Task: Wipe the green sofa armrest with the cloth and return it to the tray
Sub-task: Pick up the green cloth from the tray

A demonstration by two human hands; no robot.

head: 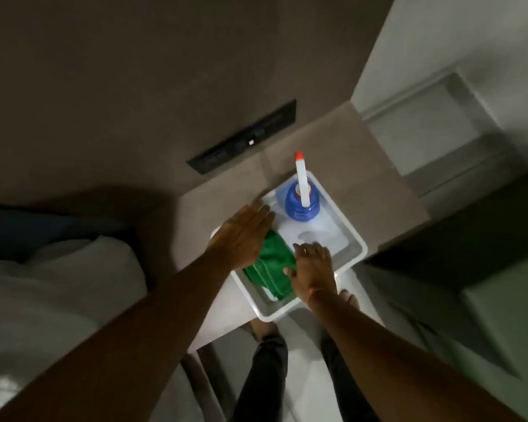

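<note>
A folded green cloth (270, 271) lies in the near-left part of a white tray (352, 239) on a small table. My left hand (241, 236) hovers flat over the cloth's far-left edge, fingers spread and straight. My right hand (313, 269) rests on the cloth's right side, fingers bent down onto it; whether it grips the cloth is unclear. A blue spray bottle (301, 205) with a white nozzle and orange tip stands in the tray's far corner. No green sofa armrest is recognisable in this dim view.
The tray sits on a brown side table (333, 147) against a brown wall with a black switch panel (241, 141). A bed with white bedding (58, 284) is at the left. A dark surface (470, 226) lies right. My feet (262, 327) show below.
</note>
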